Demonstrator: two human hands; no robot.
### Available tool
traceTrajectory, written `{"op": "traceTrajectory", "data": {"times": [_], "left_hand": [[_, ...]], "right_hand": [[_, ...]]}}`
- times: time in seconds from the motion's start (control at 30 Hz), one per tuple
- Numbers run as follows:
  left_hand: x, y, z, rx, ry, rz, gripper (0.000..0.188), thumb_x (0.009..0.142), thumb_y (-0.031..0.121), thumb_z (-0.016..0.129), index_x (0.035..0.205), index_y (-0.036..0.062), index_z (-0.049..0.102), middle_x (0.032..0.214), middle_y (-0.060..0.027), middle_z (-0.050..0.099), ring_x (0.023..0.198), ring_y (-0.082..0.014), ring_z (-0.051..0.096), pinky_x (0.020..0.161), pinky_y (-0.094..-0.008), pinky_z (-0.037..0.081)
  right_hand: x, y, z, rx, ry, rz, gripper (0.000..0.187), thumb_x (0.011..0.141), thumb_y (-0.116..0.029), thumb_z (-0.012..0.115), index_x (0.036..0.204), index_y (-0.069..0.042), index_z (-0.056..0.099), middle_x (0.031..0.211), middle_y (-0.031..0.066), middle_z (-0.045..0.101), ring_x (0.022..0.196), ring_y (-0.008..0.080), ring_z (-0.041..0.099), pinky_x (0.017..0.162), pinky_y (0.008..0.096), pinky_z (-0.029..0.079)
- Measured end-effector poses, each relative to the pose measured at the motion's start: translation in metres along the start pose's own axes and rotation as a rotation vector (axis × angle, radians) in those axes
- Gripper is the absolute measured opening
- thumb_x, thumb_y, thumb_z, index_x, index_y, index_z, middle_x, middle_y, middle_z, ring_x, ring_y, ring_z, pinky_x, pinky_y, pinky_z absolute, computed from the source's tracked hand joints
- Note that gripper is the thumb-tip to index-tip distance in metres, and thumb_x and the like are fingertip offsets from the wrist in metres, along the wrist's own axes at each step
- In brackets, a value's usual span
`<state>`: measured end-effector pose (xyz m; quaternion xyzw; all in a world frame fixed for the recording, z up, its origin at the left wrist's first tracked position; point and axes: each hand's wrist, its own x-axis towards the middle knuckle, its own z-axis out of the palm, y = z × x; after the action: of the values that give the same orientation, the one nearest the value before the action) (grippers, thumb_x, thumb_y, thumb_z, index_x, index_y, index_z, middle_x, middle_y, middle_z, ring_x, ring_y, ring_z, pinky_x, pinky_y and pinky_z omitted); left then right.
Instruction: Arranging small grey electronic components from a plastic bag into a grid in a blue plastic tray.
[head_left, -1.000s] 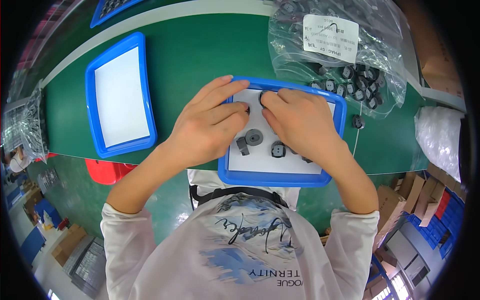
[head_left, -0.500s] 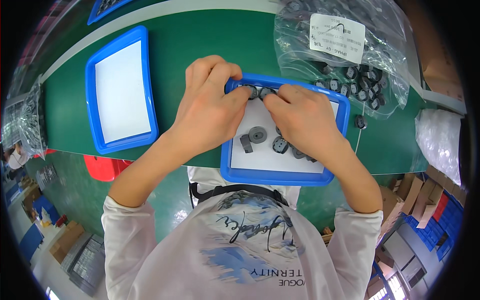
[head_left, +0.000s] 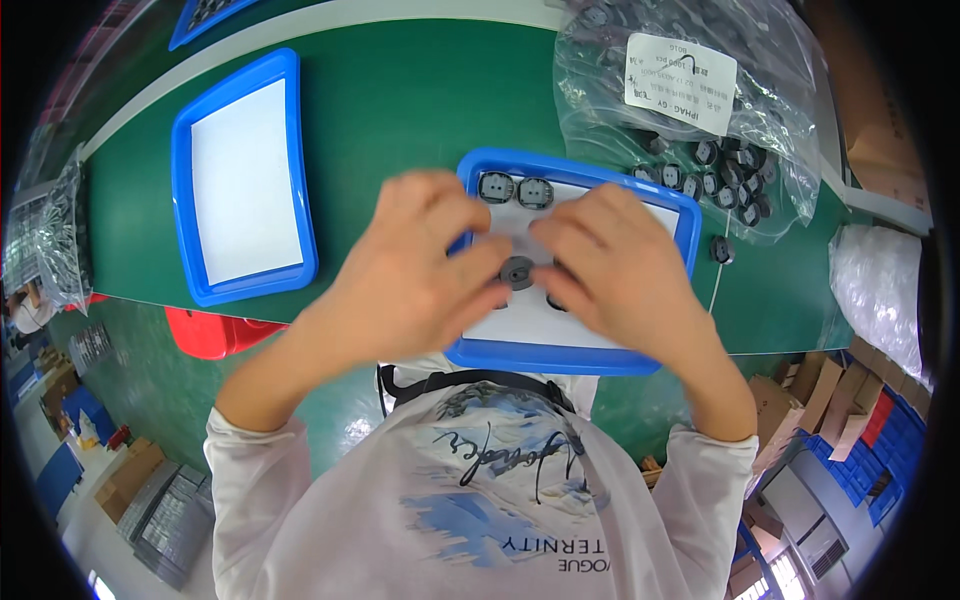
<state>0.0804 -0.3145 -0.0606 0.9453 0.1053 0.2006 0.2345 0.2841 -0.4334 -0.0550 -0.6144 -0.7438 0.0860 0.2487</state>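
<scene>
Two dark grey round plastic parts, a left one (head_left: 496, 187) and a right one (head_left: 535, 193), lie side by side inside the far left corner of a blue-rimmed tray (head_left: 560, 356) with a white bottom. Over the tray, my left hand (head_left: 415, 265) has its fingers apart, their tips close to a grey ring-shaped part (head_left: 516, 272). From the other side my right hand (head_left: 615, 265) reaches toward the same part, thumb and forefinger spread. Whether either hand touches it is unclear, since both are blurred. Other loose parts in the tray are mostly hidden beneath my hands.
A clear plastic bag (head_left: 590, 110) with a white label spills several round parts at the far right. One single part (head_left: 721, 249) lies right of the tray. Another blue tray (head_left: 308, 240) stands left on the green table (head_left: 420, 90). A red stool (head_left: 205, 335) is below the table edge.
Both hands have let go of the two round parts in the tray's far left corner and moved nearer to me, toward the loose grey parts.
</scene>
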Motion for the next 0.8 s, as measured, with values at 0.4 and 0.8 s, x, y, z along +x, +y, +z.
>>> {"op": "traceTrajectory", "data": {"times": [0.4,0.8], "left_hand": [[-0.002,0.0,0.021,0.105,0.012,-0.029,0.028,0.067,0.011,0.084,0.091,0.0063,0.071,0.102,-0.0079,0.059,0.106,-0.0338,0.052,0.089,-0.047,0.043],[-0.007,0.009,0.013,0.052,-0.038,-0.036,0.037,0.064,0.019,0.088,0.095,0.0064,0.073,0.11,-0.0087,0.058,0.109,-0.0349,0.05,0.09,-0.0485,0.042]], "right_hand": [[-0.013,0.011,0.007,0.121,-0.286,0.097,0.024,0.079,-0.012,0.077,0.099,-0.005,0.067,0.077,0.0095,0.062,0.072,0.031,0.063,0.065,0.043,0.05],[-0.015,-0.005,-0.001,-0.04,-0.173,0.05,0.03,0.076,-0.021,0.082,0.097,-0.007,0.065,0.083,0.0089,0.062,0.08,0.0299,0.062,0.071,0.0407,0.051]]}}
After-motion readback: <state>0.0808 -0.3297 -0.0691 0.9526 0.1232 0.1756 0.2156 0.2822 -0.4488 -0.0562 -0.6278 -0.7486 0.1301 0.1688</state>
